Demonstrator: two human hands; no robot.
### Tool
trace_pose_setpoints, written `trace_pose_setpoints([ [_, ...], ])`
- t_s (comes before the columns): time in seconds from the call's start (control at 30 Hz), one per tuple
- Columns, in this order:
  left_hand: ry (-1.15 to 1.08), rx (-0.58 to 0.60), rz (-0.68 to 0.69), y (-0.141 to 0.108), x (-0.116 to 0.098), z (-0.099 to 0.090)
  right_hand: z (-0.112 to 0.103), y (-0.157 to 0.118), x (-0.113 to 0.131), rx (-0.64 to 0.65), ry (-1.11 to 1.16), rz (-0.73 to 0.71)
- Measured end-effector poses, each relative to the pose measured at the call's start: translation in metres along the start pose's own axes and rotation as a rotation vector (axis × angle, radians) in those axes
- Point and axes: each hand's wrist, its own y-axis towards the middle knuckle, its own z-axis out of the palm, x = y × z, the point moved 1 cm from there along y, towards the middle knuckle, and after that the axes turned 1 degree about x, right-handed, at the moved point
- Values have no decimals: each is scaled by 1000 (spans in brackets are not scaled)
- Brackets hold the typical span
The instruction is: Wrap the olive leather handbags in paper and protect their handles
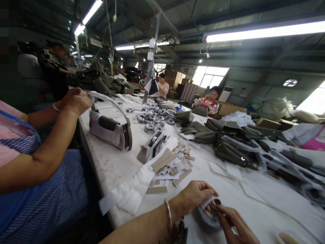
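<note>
Near the front edge of the table, a coiled strap (209,222) in pale wrapping lies under my two hands. My left hand (194,196), with a silver bangle at the wrist, comes in from the left and is closed at the top of the coil, thumb and fingers on its pale wrapping. From the lower right, my right hand (232,222) pinches at the coil's inner side, beside a small dark end piece (217,201). My fingers partly cover the coil. Beyond my left hand lies a heap of tags and card strips (175,162).
A tape dispenser (149,147) stands beyond the tags. At left, a co-worker in a blue checked apron (63,189) holds the strap of a wrapped bag (109,130). Several coiled straps (157,117) lie mid-table. Dark bags (228,145) are piled on the right.
</note>
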Motion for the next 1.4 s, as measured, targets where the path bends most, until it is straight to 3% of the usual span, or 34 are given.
trace_pose_setpoints([
  [0.17,246,39,128,-6,-3,5,-8,4,5,64,-81,51],
  [0.3,413,28,176,-5,-4,3,-8,6,9,98,-38,237],
  [0.47,561,35,201,-6,-1,3,-6,7,10,193,236,530],
  [0.63,674,99,371,-10,3,9,-6,7,5,144,441,628],
  [0.87,596,195,312,-9,-8,7,-11,9,6,123,664,728],
  [1.1,498,99,262,-7,2,7,-9,8,4,152,626,738],
  [1.4,343,121,206,-6,5,11,-10,10,8,79,705,803],
])
